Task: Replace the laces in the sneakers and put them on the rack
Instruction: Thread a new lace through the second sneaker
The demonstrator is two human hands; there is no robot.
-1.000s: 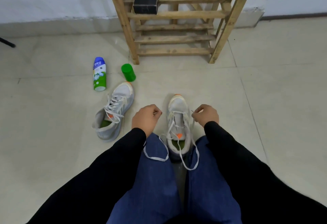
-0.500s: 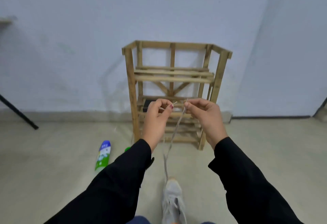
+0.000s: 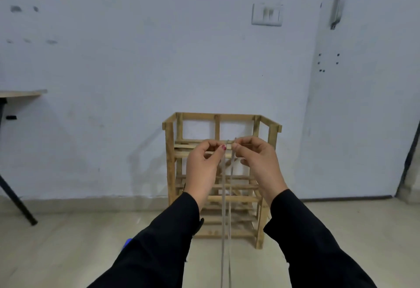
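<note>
1. Our lace (image 3: 223,208) runs taut, two strands rising from the bottom edge to our fingertips.
2. Our left hand (image 3: 203,167) pinches one end and our right hand (image 3: 258,165) the other, the tips nearly touching.
3. Behind them the wooden rack (image 3: 170,174) stands on the floor (image 3: 68,242) against the wall (image 3: 113,83). Our hands hide part of its shelves.

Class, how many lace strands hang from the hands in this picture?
2. The left strand hangs from the left hand's pinch, the right strand from the right hand's; both run down out of frame.
</note>
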